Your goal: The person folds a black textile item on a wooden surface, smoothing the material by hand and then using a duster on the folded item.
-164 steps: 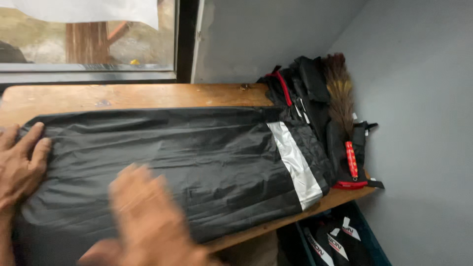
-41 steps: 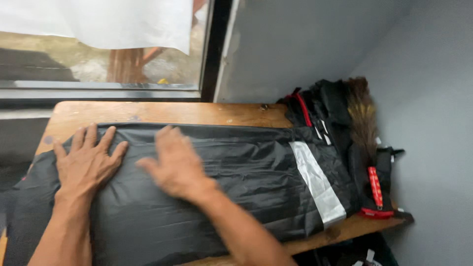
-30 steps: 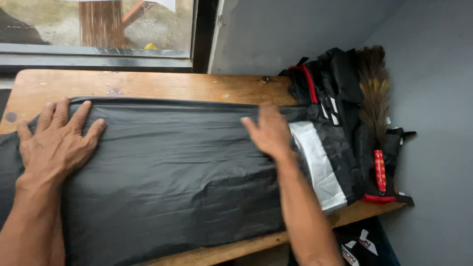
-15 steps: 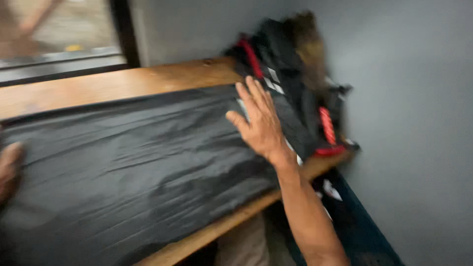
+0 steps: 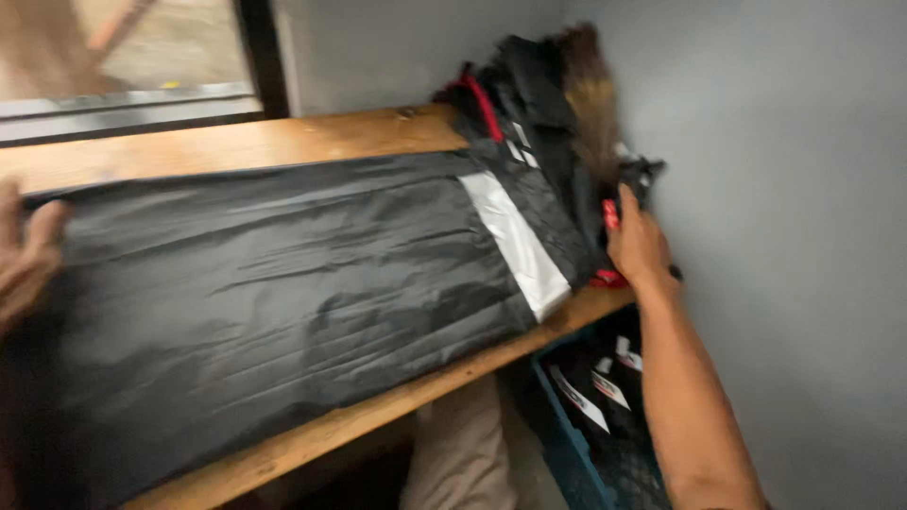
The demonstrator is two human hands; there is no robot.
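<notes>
A black waterproof garment [image 5: 283, 274] with a silver reflective band [image 5: 515, 241] lies flat across a wooden table [image 5: 236, 142]. My left hand [image 5: 24, 260] rests on the garment's left edge, fingers loosely curled, holding nothing. My right hand [image 5: 638, 246] has reached past the garment's right end to a pile of black and red gear [image 5: 529, 113] against the wall. Its fingers lie against the pile near a red piece; whether they grip anything is hidden. The view is blurred.
A grey wall [image 5: 794, 236] stands close on the right. A window [image 5: 123, 57] runs along the back left. A blue crate [image 5: 595, 425] with dark packages sits under the table's right end. A brush with brown bristles [image 5: 590, 94] stands in the pile.
My right hand has slid off the garment's right end and gone to the pile of gear by the wall. My left hand stays at the left edge. The view has swung right.
</notes>
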